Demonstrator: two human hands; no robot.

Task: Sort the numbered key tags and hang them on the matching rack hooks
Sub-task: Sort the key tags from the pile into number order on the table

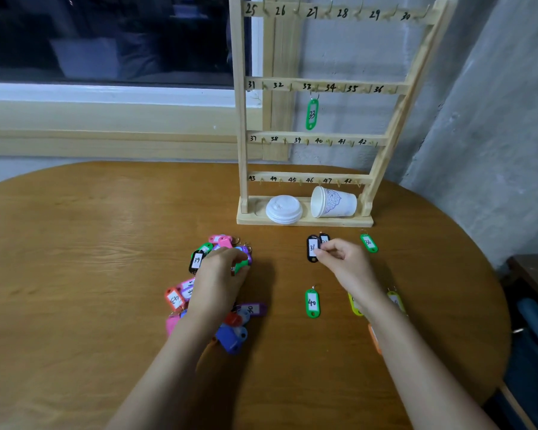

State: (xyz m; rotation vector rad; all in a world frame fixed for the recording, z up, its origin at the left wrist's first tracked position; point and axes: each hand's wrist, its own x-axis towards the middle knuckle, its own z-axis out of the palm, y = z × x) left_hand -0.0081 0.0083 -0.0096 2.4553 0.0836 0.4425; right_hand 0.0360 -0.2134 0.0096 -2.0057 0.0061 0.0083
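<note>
A wooden rack (243,119) with hooks numbered 25 to 48 stands at the table's far side. A green tag 33 (312,114) hangs on hook 33. A pile of coloured key tags (180,297) lies at centre left. My left hand (221,274) rests on the pile and pinches a green tag (241,265). My right hand (342,259) pinches the black tag 31 (312,248), with another black tag (324,238) beside it. Green tag 36 (369,243), green tag 40 (312,303) and two yellow tags (354,305) lie apart on the right.
A white paper cup (334,202) lies on its side in the rack's base tray, next to a white lid (284,209). The round wooden table (90,243) meets a grey wall on the right and a window sill behind.
</note>
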